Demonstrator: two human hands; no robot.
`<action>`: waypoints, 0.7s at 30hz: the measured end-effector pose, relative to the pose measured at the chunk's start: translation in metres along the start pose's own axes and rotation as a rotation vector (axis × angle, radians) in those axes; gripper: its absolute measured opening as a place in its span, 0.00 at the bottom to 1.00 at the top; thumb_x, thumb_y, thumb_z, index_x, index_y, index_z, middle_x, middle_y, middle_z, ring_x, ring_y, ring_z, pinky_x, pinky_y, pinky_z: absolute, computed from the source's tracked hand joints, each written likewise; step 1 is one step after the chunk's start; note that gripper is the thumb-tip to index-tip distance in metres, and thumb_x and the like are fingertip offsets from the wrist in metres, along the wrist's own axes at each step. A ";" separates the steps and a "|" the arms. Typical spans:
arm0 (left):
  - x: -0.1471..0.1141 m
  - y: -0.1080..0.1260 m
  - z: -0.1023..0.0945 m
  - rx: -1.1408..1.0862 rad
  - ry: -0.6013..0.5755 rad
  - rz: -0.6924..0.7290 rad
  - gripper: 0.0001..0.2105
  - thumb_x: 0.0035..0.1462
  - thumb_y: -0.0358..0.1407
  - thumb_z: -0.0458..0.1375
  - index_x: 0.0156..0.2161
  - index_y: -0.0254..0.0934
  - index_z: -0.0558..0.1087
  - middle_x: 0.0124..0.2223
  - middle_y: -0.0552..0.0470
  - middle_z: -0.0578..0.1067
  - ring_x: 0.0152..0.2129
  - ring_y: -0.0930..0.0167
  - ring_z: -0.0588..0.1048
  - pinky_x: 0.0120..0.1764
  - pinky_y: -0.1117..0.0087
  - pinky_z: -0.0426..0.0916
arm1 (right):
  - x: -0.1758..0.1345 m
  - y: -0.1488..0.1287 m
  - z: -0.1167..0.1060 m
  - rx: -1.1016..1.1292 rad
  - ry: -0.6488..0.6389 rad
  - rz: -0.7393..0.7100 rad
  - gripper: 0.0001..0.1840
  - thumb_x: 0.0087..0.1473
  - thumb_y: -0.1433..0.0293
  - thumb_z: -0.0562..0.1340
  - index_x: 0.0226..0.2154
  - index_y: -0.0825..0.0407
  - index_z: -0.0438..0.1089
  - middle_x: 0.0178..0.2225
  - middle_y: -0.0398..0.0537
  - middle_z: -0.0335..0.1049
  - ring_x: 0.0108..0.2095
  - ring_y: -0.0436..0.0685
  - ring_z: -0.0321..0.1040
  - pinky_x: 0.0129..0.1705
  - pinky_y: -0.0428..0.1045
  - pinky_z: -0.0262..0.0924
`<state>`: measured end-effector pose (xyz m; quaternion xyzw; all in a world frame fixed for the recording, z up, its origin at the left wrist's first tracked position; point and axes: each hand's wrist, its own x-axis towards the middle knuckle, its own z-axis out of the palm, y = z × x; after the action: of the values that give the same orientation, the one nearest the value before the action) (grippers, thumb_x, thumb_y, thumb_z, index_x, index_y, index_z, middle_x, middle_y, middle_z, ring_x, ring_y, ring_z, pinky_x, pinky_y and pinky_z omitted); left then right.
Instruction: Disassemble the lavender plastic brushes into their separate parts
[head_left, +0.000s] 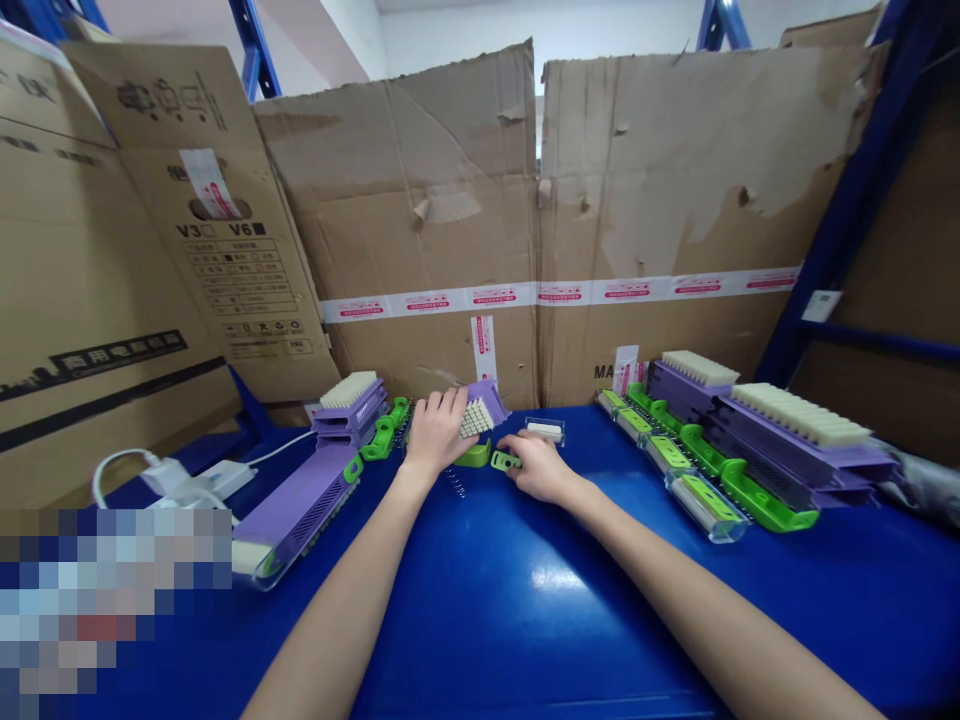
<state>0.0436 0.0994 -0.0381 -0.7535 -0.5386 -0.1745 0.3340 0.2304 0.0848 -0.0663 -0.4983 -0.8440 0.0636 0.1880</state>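
My left hand is closed over a purple plastic part with a cream studded face, tilted above the table. The fingers of my right hand pinch a small light-green plate with holes. Between my hands lies a green plastic piece, partly hidden by the left hand. A thin coil spring rests on the blue table just below it. Beyond my right hand is a clear plastic cover with a white strip.
On the right stand purple housings with cream tops, green brackets and clear covers with green plates. Similar purple parts are at left, near a white power adapter. Cardboard sheets wall off the back of the blue table.
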 end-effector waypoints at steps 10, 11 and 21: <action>0.000 -0.002 0.001 -0.006 0.003 -0.010 0.33 0.49 0.42 0.59 0.58 0.28 0.61 0.53 0.36 0.69 0.45 0.55 0.66 0.42 0.58 0.60 | 0.009 0.019 -0.007 0.313 0.319 -0.057 0.21 0.48 0.81 0.58 0.45 0.51 0.71 0.33 0.44 0.74 0.34 0.53 0.68 0.39 0.47 0.60; 0.000 -0.002 0.001 -0.008 0.001 -0.008 0.33 0.49 0.42 0.59 0.58 0.28 0.61 0.53 0.36 0.69 0.45 0.55 0.66 0.42 0.58 0.60 | 0.009 0.023 -0.010 0.281 0.378 -0.058 0.21 0.49 0.81 0.57 0.45 0.50 0.71 0.34 0.45 0.74 0.36 0.53 0.68 0.40 0.48 0.59; 0.001 -0.003 -0.001 -0.013 -0.017 -0.008 0.34 0.49 0.43 0.60 0.58 0.26 0.61 0.54 0.36 0.69 0.45 0.54 0.65 0.43 0.58 0.60 | 0.003 0.063 -0.015 -0.181 0.318 0.055 0.24 0.52 0.79 0.52 0.49 0.51 0.71 0.43 0.54 0.74 0.46 0.57 0.67 0.51 0.52 0.50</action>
<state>0.0416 0.0996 -0.0358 -0.7550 -0.5433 -0.1727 0.3239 0.2864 0.1174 -0.0705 -0.5398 -0.7919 -0.0874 0.2717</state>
